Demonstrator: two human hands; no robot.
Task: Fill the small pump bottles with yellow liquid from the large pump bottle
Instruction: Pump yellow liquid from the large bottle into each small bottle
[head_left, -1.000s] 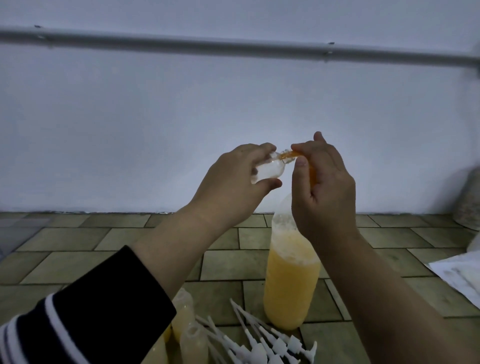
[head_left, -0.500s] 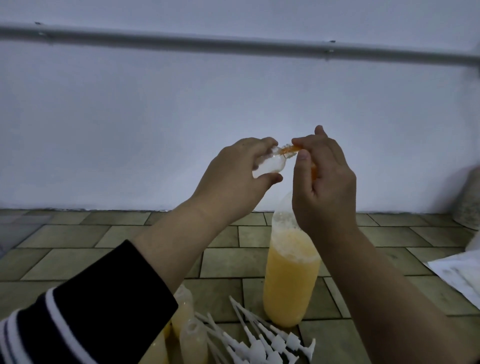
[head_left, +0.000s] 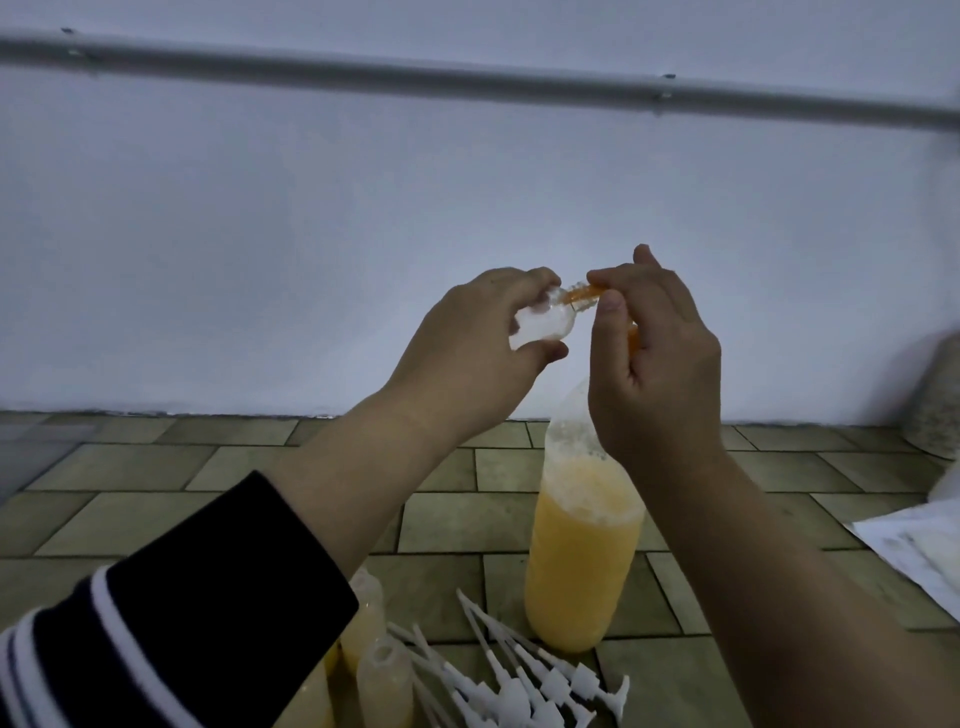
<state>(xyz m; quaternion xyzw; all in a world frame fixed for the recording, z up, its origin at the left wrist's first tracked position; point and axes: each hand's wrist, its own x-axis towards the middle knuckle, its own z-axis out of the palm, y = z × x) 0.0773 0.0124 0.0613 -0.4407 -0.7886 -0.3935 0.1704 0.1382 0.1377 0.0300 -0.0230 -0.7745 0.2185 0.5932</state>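
My left hand (head_left: 467, 353) grips a small clear bottle (head_left: 179, 327) tilted on its side, neck pointing right. My right hand (head_left: 660, 374) curls round the orange pump head (head_left: 632, 340) of the large bottle; its orange nozzle (head_left: 740, 297) enters the small bottle's neck. The large bottle (head_left: 579, 561), about two thirds full of yellow liquid with foam on top, stands on the tiled floor below my right hand. The small bottle looks nearly without liquid.
Filled small bottles (head_left: 382, 675) stand at the bottom centre beside a heap of white pump tops (head_left: 519, 686). A white sheet (head_left: 914, 551) lies at the right. A white wall with a grey pipe (head_left: 467, 78) rises behind the tiled floor (head_left: 156, 493).
Both hands with the small bottle and nozzle sit slightly higher in the view than a second ago; the grips are unchanged.
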